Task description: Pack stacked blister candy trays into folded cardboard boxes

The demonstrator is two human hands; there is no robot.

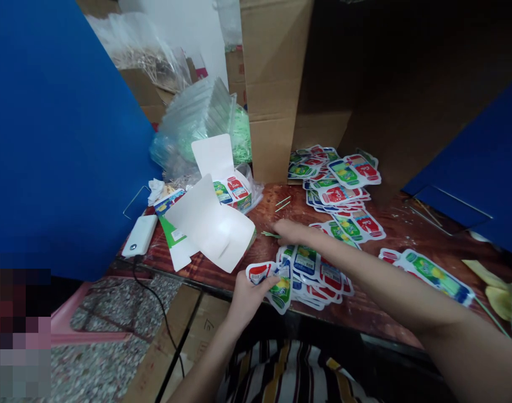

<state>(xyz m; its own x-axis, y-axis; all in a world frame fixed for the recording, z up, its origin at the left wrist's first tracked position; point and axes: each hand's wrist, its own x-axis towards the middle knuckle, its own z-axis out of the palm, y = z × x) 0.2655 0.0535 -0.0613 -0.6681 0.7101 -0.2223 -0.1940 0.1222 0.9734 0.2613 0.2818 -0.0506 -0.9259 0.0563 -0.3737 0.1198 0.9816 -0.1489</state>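
My left hand is closed on a printed bottle-shaped card cutout at the table's near edge. A spread of similar cutouts lies right beside it. My right hand reaches forward across the table, its fingers on or at a thin green stick. Whether the fingers pinch the stick I cannot tell. Two more green sticks lie farther back on the brown table.
A heap of cutouts lies at the back, more at the right. White folded card pieces, a white power bank with a cable, plastic bags, a cardboard box and blue panels surround the spot.
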